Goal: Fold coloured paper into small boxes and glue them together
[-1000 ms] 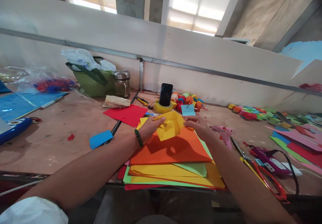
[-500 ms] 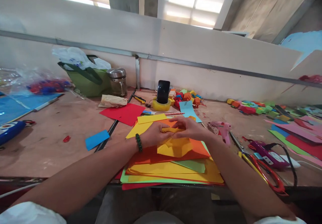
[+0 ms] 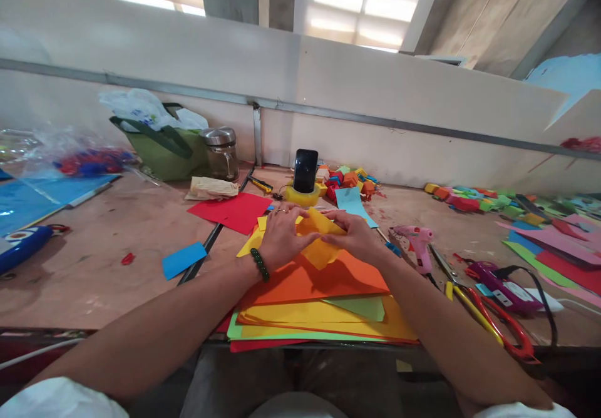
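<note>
A folded piece of yellow paper (image 3: 323, 252) is held between both hands over a stack of coloured paper (image 3: 319, 313). My left hand (image 3: 284, 238) has its thumb on the near side of the piece and its fingers behind, partly hidden. On the other side, my right hand (image 3: 357, 236) pinches the paper, its thumb tip close to the left thumb. An orange sheet (image 3: 323, 283) lies on top of the stack just below the hands. Beyond them, a phone (image 3: 305, 169) stands upright in a roll of yellow tape (image 3: 301, 196).
To the right lie a pink glue gun (image 3: 417, 243), scissors (image 3: 504, 324) and a purple power strip (image 3: 509, 293). Small folded paper pieces (image 3: 350, 180) are heaped behind the phone. A red sheet (image 3: 232, 210), a blue slip (image 3: 184, 260), a glass jar (image 3: 221, 155) and a green bag (image 3: 164, 152) are on the left.
The yellow paper has been lifted off the stack and turned upright between the hands. My left hand has risen and shifted slightly left, its fingers now spread behind the paper.
</note>
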